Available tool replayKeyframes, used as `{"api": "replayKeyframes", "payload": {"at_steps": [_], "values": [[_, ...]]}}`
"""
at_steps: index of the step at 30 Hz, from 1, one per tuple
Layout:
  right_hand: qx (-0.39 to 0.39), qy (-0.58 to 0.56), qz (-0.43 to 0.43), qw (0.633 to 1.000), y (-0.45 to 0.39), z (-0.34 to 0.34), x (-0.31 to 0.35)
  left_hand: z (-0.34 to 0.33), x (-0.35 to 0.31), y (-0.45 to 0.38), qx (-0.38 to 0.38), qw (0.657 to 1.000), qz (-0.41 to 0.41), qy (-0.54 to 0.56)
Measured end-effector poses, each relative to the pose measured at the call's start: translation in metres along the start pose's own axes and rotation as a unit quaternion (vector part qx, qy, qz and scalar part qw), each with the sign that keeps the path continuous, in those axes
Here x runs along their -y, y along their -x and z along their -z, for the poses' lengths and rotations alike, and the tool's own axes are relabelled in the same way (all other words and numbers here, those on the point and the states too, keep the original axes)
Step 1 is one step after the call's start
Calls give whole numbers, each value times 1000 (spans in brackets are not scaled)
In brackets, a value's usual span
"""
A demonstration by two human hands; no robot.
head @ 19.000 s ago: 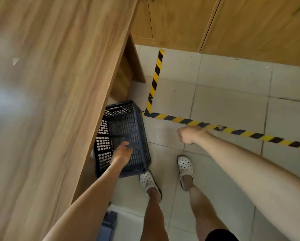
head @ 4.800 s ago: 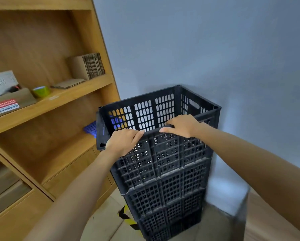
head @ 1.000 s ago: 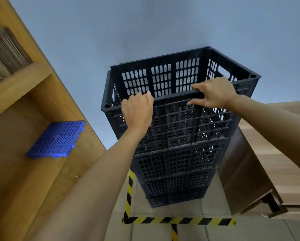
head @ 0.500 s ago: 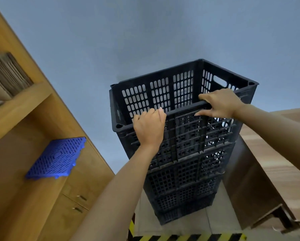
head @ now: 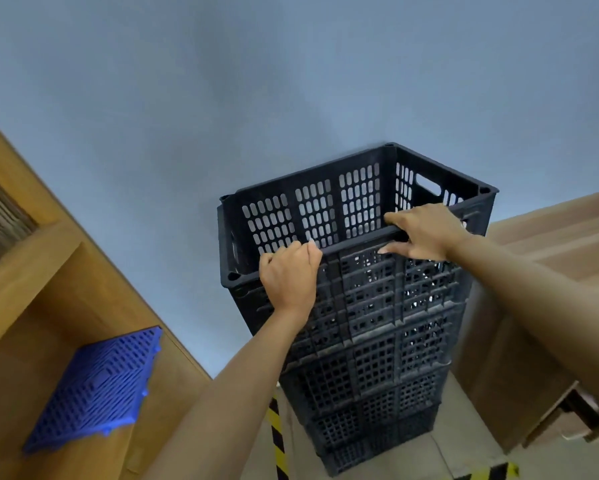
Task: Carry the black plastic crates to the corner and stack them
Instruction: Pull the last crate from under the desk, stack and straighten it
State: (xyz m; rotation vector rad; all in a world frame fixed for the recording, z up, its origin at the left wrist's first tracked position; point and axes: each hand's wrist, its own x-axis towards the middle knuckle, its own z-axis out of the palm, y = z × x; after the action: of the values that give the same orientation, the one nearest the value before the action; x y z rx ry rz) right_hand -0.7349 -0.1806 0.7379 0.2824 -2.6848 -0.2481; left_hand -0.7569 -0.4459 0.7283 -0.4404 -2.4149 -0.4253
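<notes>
Black crate stack (head: 360,393): corner, against wall (head: 222,98), frame 5 o'clock. Top crate (head: 326,209): L hand (head: 289,275) curled over near rim; R hand (head: 426,233) at its 3 o'clock, fingers over rim, thumb beneath. Blue grid panel (head: 97,386) on shelf (head: 31,341), 8 o'clock.

Black perforated crates (head: 367,341), blue slotted panel (head: 97,386), grey-blue wall (head: 222,81) — yellow-black striped floor tape (head: 279,441).

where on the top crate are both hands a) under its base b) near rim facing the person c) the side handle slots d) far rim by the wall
b: the left hand and the right hand are both on the near rim of the top crate.
</notes>
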Motion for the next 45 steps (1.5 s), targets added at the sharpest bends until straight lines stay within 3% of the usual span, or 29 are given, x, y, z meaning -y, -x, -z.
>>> {"api": "replayKeyframes", "payload": {"at_steps": [9, 15, 25, 36, 45], "values": [[-40, 3, -40, 998, -32, -5, 62, -17, 79, -37, -41, 999, -31, 11], [-58, 5, -23, 998, -34, -8, 64, -18, 83, -35, -71, 996, -54, 12], [-61, 22, 8, 998, -46, -15, 32, -23, 65, -39, -4, 1000, -19, 0], [-63, -24, 59, 996, -50, -26, -4, -28, 28, -39, 1, 998, 28, -53], [-27, -57, 42, 997, -33, -15, 3, -13, 17, -26, 89, 987, 29, -132]]}}
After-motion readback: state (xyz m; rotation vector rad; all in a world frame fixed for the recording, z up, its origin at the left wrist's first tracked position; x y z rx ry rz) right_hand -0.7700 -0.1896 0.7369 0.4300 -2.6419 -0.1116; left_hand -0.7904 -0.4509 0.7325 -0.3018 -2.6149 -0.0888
